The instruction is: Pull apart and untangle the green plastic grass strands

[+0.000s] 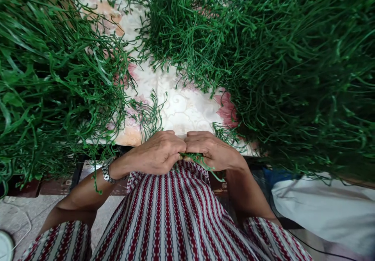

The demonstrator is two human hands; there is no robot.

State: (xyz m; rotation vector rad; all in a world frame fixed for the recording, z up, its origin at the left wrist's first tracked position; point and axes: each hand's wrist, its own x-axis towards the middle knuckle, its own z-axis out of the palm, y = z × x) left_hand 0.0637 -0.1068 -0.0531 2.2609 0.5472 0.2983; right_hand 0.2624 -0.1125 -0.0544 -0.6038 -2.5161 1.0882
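Note:
Both hands meet at the table's near edge, just in front of my striped clothing. My left hand [159, 151], with a metal watch [108, 171] on its wrist, is closed with thumb and fingers pinched on a green stem. Beside it, fingertips nearly touching, my right hand [209, 150] is closed around a few thin green stems [197, 158], whose ends hang out below the palm. A small loose group of stems [150, 114] lies on the cloth just beyond my left hand.
A floral tablecloth [181, 105] covers the table. Large heaps of green stems lie on the left [58, 77] and on the right [293, 70], reaching to the far middle. White fabric [322, 206] is at the lower right, and a round white object [5, 247] at the lower left.

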